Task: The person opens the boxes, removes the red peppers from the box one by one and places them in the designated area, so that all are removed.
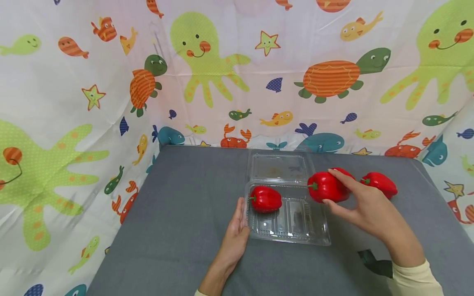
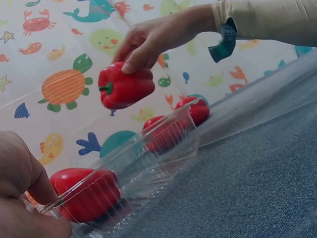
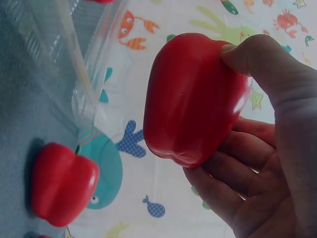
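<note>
A clear plastic clamshell container [image 1: 296,228] lies with its lid [image 1: 279,166] folded back. One red bell pepper [image 1: 266,199] sits in its left end, green stem to the left. My left hand [image 1: 235,236] holds the container's left side, thumb and fingers at the rim in the left wrist view. Above the right part of the container, my right hand [image 1: 370,205] grips a second red bell pepper [image 1: 327,188] between thumb and fingers. The left wrist view shows this pepper raised well over the rim.
Beyond the container's right side, two more red bell peppers rest on the grey cloth [image 1: 185,213]: one [image 1: 344,172] partly hidden behind the held pepper, another [image 1: 381,184] farther right. A curtain [image 1: 229,37] printed with sea animals borders the table at the back and sides.
</note>
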The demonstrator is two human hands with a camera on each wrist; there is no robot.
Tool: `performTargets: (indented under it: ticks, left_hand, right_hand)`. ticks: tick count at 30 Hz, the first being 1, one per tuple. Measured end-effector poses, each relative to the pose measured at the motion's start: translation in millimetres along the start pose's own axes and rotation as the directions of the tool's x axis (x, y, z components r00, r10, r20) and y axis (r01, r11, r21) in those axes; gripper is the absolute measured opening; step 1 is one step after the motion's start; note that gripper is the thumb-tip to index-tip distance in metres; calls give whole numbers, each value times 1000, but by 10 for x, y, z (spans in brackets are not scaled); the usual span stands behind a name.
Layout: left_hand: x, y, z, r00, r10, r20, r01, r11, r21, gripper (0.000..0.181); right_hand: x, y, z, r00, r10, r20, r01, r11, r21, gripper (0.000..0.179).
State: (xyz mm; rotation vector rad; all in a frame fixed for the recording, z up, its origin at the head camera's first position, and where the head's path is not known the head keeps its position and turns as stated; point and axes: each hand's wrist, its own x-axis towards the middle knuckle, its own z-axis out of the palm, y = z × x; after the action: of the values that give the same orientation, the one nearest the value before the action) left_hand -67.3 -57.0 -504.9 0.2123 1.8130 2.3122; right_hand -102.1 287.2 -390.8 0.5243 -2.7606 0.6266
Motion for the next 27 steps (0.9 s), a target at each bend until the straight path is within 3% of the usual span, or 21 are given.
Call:
performTargets:
  ticks: [15,27]
  left_hand:
    - [6,18,-7,1000,-28,-13,28,999,21,86]
    - [-6,18,-6,1000,-13,1,13,1000,6,88]
  right_hand:
    - [-137,265,-78,996,83,40,-84,996,16,95]
    - [-227,402,-59,982,147,121,-142,989,-50,99]
